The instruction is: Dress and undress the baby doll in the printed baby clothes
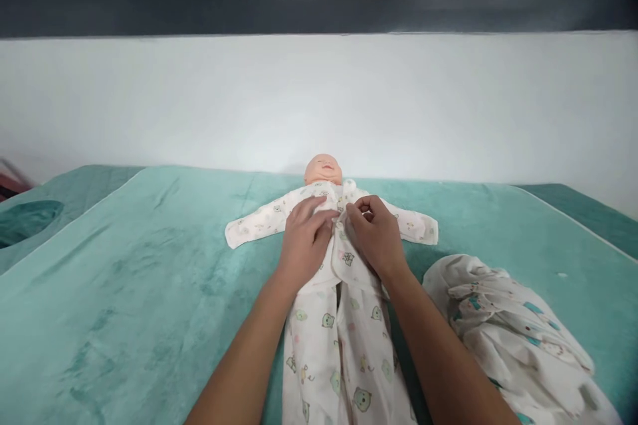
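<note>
A baby doll (323, 169) lies on its back on a teal mat (149, 265), head away from me, arms spread. It wears a white sleepsuit (343, 339) printed with small animals. My left hand (304, 236) rests on the doll's chest, fingers pinching the left edge of the suit's front opening. My right hand (375, 232) is curled against the other edge, thumb and fingers pressed on the fabric where the two flaps meet. Both forearms run up from the bottom of the view along the doll's legs.
A crumpled white cloth with teal prints (518, 332) lies on the mat at my right. A white wall (319, 99) rises just behind the doll's head, with a dark window frame (299, 0) above. A darker teal fold (27, 219) sits at far left.
</note>
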`<state>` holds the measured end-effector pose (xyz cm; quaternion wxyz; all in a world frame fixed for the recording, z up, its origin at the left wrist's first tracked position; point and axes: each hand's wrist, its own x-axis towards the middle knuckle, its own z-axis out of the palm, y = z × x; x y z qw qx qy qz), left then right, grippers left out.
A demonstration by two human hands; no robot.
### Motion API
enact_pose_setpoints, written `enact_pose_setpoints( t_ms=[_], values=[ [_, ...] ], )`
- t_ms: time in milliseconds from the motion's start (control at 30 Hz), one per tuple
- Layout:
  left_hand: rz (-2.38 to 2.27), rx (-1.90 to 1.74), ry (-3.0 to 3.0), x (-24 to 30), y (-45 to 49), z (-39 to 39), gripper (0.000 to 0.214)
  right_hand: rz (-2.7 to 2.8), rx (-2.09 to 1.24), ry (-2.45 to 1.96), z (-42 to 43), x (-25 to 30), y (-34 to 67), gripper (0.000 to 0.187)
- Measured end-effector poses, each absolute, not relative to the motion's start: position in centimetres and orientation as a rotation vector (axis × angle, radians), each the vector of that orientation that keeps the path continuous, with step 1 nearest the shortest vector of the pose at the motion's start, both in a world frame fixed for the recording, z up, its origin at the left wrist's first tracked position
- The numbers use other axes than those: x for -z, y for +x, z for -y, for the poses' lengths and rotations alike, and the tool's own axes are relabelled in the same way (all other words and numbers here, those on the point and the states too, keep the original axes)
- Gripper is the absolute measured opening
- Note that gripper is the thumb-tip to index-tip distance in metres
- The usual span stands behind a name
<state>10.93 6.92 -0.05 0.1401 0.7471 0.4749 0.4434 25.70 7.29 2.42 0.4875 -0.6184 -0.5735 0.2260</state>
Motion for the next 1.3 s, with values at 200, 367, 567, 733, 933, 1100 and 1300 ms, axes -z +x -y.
enact_pose_setpoints(
  t_ms=[200, 367, 567, 733, 933, 1100, 1300],
  values=[
    [-1.257, -1.262, 2.213, 1.2, 10.1, -5.8, 0.036, 1.912, -0.473, -1.568, -4.1, -3.9, 25.3, 0.029],
    [-1.206, -1.277, 2.252, 1.5, 9.8, -6.2, 0.042, 1.994, -0.417, -1.783, -3.9, -4.2, 25.4, 0.025],
    [-1.263, -1.259, 2.275, 1.2, 10.1, -6.1, 0.038, 2.003, -0.382, -1.764, -4.5, -3.7, 25.2, 0.013],
    [-1.306, -1.242, 2.277, 1.0, 10.3, -5.9, 0.035, 1.981, -0.422, -1.677, -5.0, -3.7, 25.8, 0.018],
    [-1.299, -1.252, 2.275, 1.1, 10.3, -5.9, 0.034, 1.946, -0.818, -1.413, -5.7, -3.7, 27.6, 0.012],
    [-1.304, -1.281, 2.259, 0.9, 10.3, -5.8, 0.030, 1.853, -1.082, -1.302, -6.0, -3.4, 28.5, 0.014],
    [-1.312, -1.377, 2.173, 0.7, 10.4, -5.6, 0.025, 1.776, -1.100, -1.246, -6.3, -2.7, 28.7, 0.027]
  ],
)
